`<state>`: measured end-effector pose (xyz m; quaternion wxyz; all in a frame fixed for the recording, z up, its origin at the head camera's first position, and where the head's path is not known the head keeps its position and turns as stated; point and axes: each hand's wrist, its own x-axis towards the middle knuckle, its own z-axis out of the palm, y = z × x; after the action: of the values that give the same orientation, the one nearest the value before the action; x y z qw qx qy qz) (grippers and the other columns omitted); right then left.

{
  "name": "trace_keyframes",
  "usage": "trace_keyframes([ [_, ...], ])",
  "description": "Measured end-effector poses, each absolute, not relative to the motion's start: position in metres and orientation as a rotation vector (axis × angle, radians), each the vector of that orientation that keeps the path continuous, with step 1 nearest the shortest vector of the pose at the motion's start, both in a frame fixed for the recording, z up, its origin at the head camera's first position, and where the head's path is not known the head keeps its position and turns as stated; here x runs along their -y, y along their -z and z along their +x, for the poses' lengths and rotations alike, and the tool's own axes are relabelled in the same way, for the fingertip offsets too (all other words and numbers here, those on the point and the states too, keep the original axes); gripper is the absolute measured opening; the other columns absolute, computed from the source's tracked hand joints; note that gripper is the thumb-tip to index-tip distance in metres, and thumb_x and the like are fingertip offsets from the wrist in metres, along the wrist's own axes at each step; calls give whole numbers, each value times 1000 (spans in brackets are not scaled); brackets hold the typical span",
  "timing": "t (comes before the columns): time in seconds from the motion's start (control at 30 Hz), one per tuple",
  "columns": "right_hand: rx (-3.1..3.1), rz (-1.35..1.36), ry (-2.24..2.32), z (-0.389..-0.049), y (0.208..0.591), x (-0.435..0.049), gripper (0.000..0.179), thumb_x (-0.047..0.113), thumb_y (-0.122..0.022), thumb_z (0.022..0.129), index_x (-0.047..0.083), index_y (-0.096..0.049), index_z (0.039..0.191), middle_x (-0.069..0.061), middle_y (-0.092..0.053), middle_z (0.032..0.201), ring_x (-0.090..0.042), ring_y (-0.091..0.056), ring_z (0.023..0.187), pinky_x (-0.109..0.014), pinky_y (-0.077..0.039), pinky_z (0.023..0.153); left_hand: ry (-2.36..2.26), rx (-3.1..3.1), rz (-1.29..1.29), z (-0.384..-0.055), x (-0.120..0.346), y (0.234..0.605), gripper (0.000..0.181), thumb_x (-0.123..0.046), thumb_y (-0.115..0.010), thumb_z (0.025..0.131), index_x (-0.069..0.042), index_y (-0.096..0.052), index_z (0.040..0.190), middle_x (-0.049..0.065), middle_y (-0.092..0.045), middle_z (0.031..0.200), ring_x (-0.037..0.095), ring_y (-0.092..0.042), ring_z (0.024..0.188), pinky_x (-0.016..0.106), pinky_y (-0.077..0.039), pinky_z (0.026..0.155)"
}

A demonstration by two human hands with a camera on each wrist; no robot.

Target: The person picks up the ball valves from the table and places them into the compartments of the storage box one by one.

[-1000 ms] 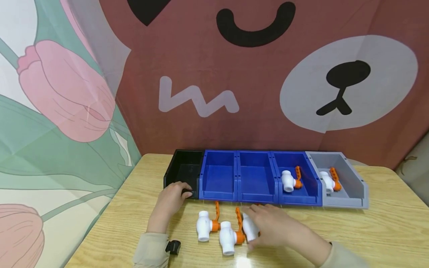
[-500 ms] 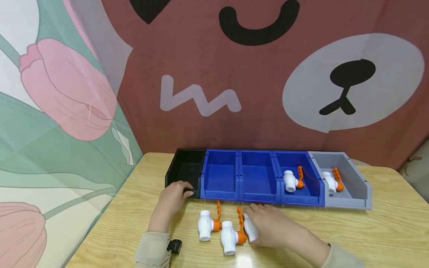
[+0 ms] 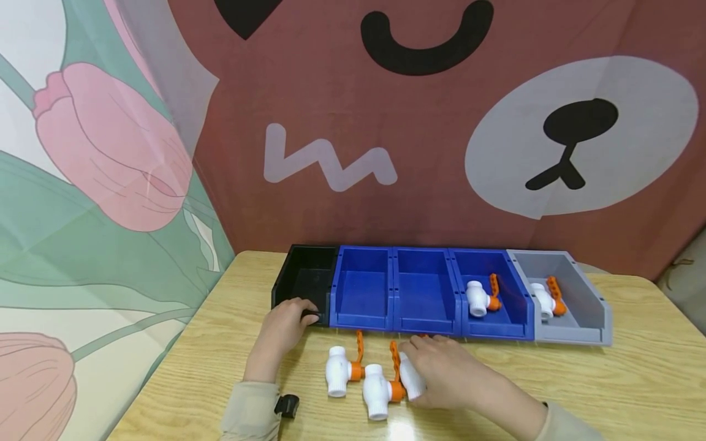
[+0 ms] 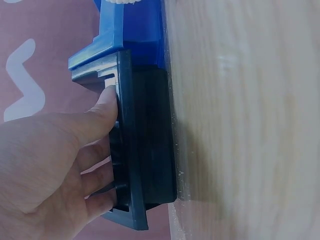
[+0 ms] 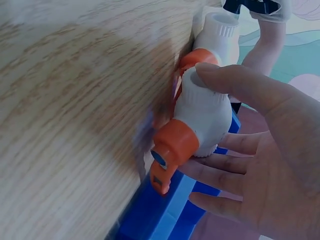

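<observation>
My left hand (image 3: 285, 324) rests at the front rim of the black bin (image 4: 155, 135). In the left wrist view its thumb lies on the rim and the loosely bent fingers reach inside, their tips partly hidden. With thumb and fingers at opposite ends, my right hand (image 3: 449, 370) holds a white ball valve (image 5: 207, 115) with an orange handle, on or close to the table. The hand covers much of it in the head view. Left of it lie two similar valves, the nearer one (image 3: 376, 393) and the farther one (image 3: 336, 372).
Right of the black bin, the row continues with a left blue bin (image 3: 361, 297), a middle blue bin (image 3: 423, 300), a right blue bin (image 3: 510, 318) and a grey bin (image 3: 584, 324). Single valves lie in the right blue bin and the grey bin. A printed cloth (image 3: 331, 214) hangs behind.
The right hand's thumb has drawn in toward the valve beneath it since a second ago. The left hand keeps its place at the black bin. The head view has shifted slightly.
</observation>
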<state>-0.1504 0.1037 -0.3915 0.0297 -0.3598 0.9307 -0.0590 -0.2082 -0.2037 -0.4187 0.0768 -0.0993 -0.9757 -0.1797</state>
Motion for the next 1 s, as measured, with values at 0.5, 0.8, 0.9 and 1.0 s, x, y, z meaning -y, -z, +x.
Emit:
trace_keyframes([
  [0.5,-2875,-1191,147,-142,381,-104,75,45,-90,62,3,-65,118,-8,-67,107,-26,-65,98,-51,-53,89,539,2934,-287,-208,204,419,9,-18,-71,92,-12,-74,97,5,-70,98,30,-65,97,46,-54,86],
  [0.8,-2858,-1186,116,-139,375,-102,76,47,-89,64,3,-64,120,-9,-67,110,-28,-64,102,-52,-52,91,532,2927,-297,-208,203,419,9,-18,-72,91,-11,-74,97,5,-70,97,29,-66,96,46,-54,86],
  [0.9,-2867,-1192,109,-139,372,-103,76,47,-89,64,3,-64,121,-10,-67,113,-28,-64,104,-52,-52,91,533,2929,-295,-208,203,418,9,-18,-72,92,-11,-74,97,6,-70,97,29,-65,96,46,-54,85],
  [1.0,-2886,-1212,102,-139,370,-105,77,47,-89,63,4,-64,120,-9,-67,112,-28,-65,102,-52,-52,90,537,2930,-295,-208,202,418,10,-18,-72,92,-11,-74,97,6,-70,97,30,-65,96,46,-54,86],
])
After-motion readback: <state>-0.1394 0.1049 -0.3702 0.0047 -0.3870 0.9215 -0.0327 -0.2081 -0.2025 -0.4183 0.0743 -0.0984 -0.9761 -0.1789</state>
